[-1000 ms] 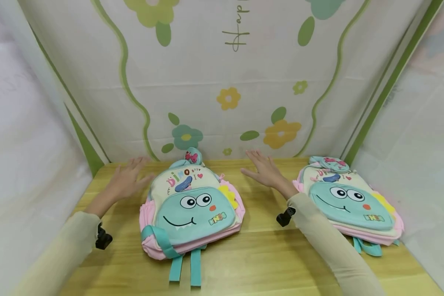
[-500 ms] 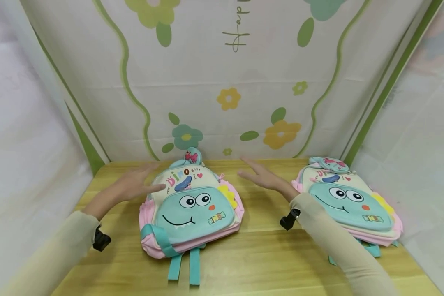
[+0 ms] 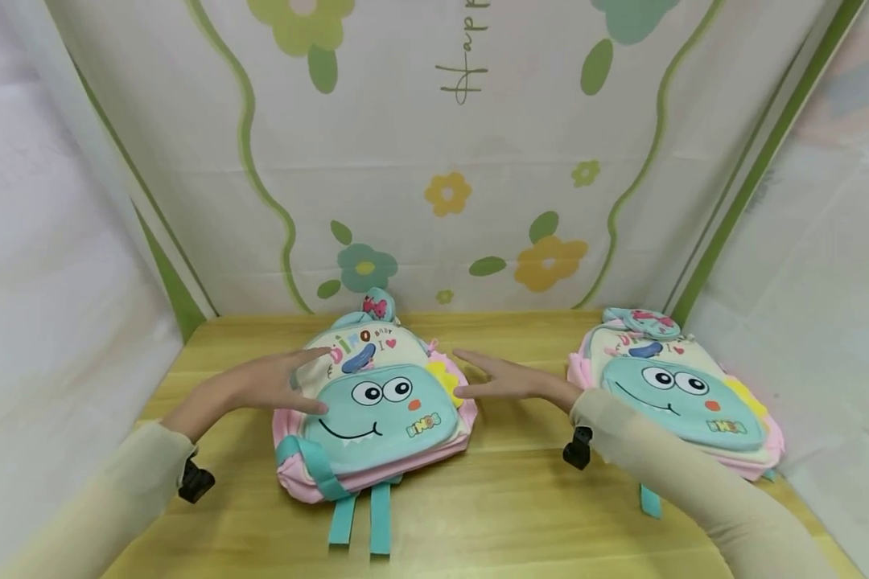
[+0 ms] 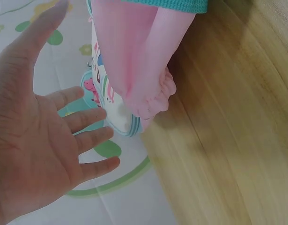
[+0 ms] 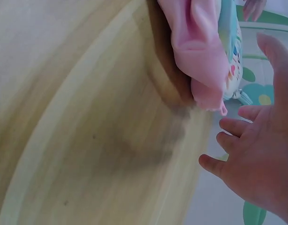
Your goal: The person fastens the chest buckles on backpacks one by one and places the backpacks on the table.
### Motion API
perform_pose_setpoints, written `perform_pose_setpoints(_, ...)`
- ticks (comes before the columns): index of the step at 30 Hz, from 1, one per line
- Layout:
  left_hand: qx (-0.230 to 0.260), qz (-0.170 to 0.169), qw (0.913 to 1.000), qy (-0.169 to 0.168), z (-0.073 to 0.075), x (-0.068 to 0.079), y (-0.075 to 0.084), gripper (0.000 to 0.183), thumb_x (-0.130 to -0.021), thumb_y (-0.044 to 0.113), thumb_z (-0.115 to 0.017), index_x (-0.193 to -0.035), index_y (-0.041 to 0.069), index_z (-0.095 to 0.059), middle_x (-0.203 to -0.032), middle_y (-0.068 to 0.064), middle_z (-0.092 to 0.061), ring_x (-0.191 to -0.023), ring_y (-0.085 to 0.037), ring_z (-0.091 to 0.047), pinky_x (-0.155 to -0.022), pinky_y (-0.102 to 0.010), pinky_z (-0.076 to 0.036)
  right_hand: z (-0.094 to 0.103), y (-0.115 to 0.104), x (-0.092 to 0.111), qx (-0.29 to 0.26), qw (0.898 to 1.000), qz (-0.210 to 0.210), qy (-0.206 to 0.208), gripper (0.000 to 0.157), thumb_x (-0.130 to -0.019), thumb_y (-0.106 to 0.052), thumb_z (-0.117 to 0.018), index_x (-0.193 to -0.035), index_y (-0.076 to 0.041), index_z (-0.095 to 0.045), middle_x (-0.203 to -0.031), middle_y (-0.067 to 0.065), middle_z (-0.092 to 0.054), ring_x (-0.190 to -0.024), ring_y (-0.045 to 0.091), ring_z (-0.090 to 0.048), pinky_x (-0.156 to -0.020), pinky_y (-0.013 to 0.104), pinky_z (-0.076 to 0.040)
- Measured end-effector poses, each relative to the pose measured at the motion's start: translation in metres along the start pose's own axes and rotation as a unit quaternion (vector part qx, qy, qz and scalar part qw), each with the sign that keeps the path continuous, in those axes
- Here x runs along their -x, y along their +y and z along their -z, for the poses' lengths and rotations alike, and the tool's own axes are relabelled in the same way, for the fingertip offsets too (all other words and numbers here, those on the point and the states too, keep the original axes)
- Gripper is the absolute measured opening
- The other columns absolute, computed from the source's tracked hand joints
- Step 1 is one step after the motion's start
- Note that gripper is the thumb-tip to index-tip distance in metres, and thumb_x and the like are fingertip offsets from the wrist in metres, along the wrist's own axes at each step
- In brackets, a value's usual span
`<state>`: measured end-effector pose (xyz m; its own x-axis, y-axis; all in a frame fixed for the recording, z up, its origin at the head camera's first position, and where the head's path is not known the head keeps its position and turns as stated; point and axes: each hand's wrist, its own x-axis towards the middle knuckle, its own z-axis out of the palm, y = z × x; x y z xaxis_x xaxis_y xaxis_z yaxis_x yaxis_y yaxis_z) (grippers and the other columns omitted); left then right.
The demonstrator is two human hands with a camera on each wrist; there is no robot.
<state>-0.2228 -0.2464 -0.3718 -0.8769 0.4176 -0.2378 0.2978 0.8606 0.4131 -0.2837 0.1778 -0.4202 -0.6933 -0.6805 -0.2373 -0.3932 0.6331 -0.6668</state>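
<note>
A child's backpack [image 3: 387,418] with a smiling dinosaur face lies front up on the table, pink at the sides and cream at the top. My left hand [image 3: 268,382] hovers at its left side, fingers spread, thumb overlapping the teal front pocket in the head view. At its right side is my right hand [image 3: 503,376], fingers extended, tips near the yellow spikes. In the left wrist view the palm of my left hand [image 4: 38,136] faces the pink side pocket [image 4: 139,56]. The right wrist view has my right hand [image 5: 256,150] beside the pink side [image 5: 200,51]. Neither hand grips anything.
A second matching backpack [image 3: 684,394] lies at the right of the wooden table [image 3: 492,515], partly behind my right forearm. Two teal straps [image 3: 380,519] trail toward me from the first backpack. A flower-print cloth wall [image 3: 434,129] rises at the back, with white cloth sides.
Both hands have come lower and closer to the near backpack from either side, the left moving right and the right moving slightly left. The backpacks have stayed in place.
</note>
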Motion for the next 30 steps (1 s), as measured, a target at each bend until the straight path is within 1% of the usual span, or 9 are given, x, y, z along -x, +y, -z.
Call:
perform_pose_setpoints(4,0.010,-0.010,0.9996,-0.025,-0.007,0.002,-0.005,0.112,-0.075,0.066,-0.080,-0.160,0.010,-0.032,-0.160,-0.027,-0.036,-0.146,-0.051,-0.035,-0.113,-0.068,-0.034,-0.012,0.002,0.000,-0.013,1.000,0.008,-0.015,0.101,-0.092,-0.061,-0.065,-0.165,-0.018,-0.009,-0.172,0.004,-0.012,-0.159,0.026,-0.013,-0.126,0.055,-0.017)
perform_pose_setpoints(7,0.039,-0.017,0.9981,-0.045,-0.012,0.001,-0.007,0.114,-0.074,0.060,-0.084,-0.160,0.007,-0.031,-0.162,-0.026,-0.033,-0.148,-0.051,-0.031,-0.115,-0.068,-0.031,-0.019,0.007,0.001,-0.030,0.999,0.007,-0.018,0.105,-0.090,-0.059,-0.069,-0.166,-0.019,-0.008,-0.172,0.004,-0.012,-0.159,0.026,-0.013,-0.126,0.056,-0.017)
perform_pose_setpoints(11,0.059,-0.036,0.9959,-0.059,-0.015,-0.001,-0.010,0.114,-0.074,0.053,-0.087,-0.160,0.006,-0.029,-0.163,-0.027,-0.030,-0.149,-0.052,-0.027,-0.115,-0.070,-0.029,-0.021,0.012,0.003,-0.046,0.999,-0.006,-0.016,0.108,-0.086,-0.059,-0.074,-0.166,-0.025,-0.008,-0.172,0.001,-0.011,-0.158,0.025,-0.012,-0.126,0.057,-0.016)
perform_pose_setpoints(14,0.060,-0.041,0.9955,-0.060,-0.015,0.000,-0.013,0.113,-0.074,0.052,-0.087,-0.160,0.007,-0.029,-0.163,-0.027,-0.029,-0.149,-0.053,-0.026,-0.115,-0.070,-0.029,-0.020,0.015,0.003,-0.050,0.999,-0.006,-0.016,0.109,-0.085,-0.058,-0.076,-0.165,-0.029,-0.008,-0.172,0.001,-0.011,-0.158,0.026,-0.013,-0.126,0.058,-0.015)
perform_pose_setpoints(16,0.061,-0.042,0.9955,-0.060,-0.015,0.001,-0.014,0.112,-0.075,0.051,-0.087,-0.160,0.007,-0.029,-0.163,-0.028,-0.028,-0.149,-0.054,-0.026,-0.115,-0.070,-0.029,-0.019,0.016,0.003,-0.053,0.998,0.001,-0.017,0.112,-0.083,-0.055,-0.079,-0.165,-0.030,-0.007,-0.172,0.001,-0.013,-0.158,0.025,-0.013,-0.126,0.057,-0.016)
perform_pose_setpoints(22,0.059,-0.041,0.9959,-0.056,-0.014,0.005,-0.016,0.112,-0.074,0.050,-0.088,-0.159,0.006,-0.031,-0.162,-0.029,-0.030,-0.148,-0.055,-0.027,-0.114,-0.070,-0.031,-0.019,0.018,-0.001,-0.076,0.995,0.045,-0.038,0.127,-0.075,-0.041,-0.091,-0.166,-0.019,-0.005,-0.172,-0.002,-0.013,-0.158,0.020,-0.014,-0.128,0.049,-0.016)
perform_pose_setpoints(26,0.053,-0.041,0.9961,-0.056,-0.016,0.007,-0.020,0.112,-0.073,0.050,-0.089,-0.158,0.003,-0.032,-0.161,-0.029,-0.033,-0.147,-0.053,-0.030,-0.114,-0.069,-0.032,-0.023,0.020,-0.002,-0.075,0.994,0.062,-0.051,0.135,-0.069,-0.033,-0.096,-0.165,-0.019,-0.003,-0.171,-0.004,-0.013,-0.157,0.017,-0.016,-0.128,0.046,-0.017)
perform_pose_setpoints(28,0.050,-0.044,0.9962,-0.056,-0.018,0.007,-0.021,0.111,-0.074,0.051,-0.088,-0.157,0.002,-0.034,-0.161,-0.027,-0.034,-0.147,-0.052,-0.030,-0.115,-0.068,-0.031,-0.025,0.020,-0.003,-0.083,0.993,0.072,-0.050,0.135,-0.068,-0.029,-0.097,-0.165,-0.019,-0.004,-0.171,-0.003,-0.015,-0.156,0.017,-0.020,-0.127,0.045,-0.019)
perform_pose_setpoints(30,0.047,-0.049,0.9962,-0.055,-0.020,0.006,-0.022,0.109,-0.075,0.052,-0.087,-0.157,0.002,-0.035,-0.161,-0.027,-0.034,-0.148,-0.053,-0.030,-0.115,-0.068,-0.031,-0.025,0.020,-0.004,-0.098,0.991,0.077,-0.041,0.134,-0.068,-0.026,-0.097,-0.165,-0.020,-0.006,-0.169,-0.003,-0.021,-0.153,0.018,-0.027,-0.126,0.045,-0.022)
